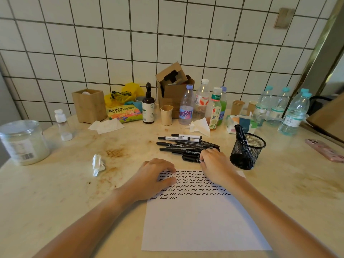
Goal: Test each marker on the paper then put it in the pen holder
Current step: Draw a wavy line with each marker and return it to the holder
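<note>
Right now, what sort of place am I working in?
Probably a shared break area or pantry rather than a proper desk: a white tiled wall behind a stained cream stone tabletop, crowded with plastic drink bottles, stacked brown paper cups and a brown cardboard box.

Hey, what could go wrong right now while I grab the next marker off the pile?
Your right hand reaches into a loose marker pile; a nudge could roll some away. The mesh pen holder sits close beside that hand, so an elbow swing might tip it. Your left hand rests on the scribbles on the paper; wet ink may smear.
</note>
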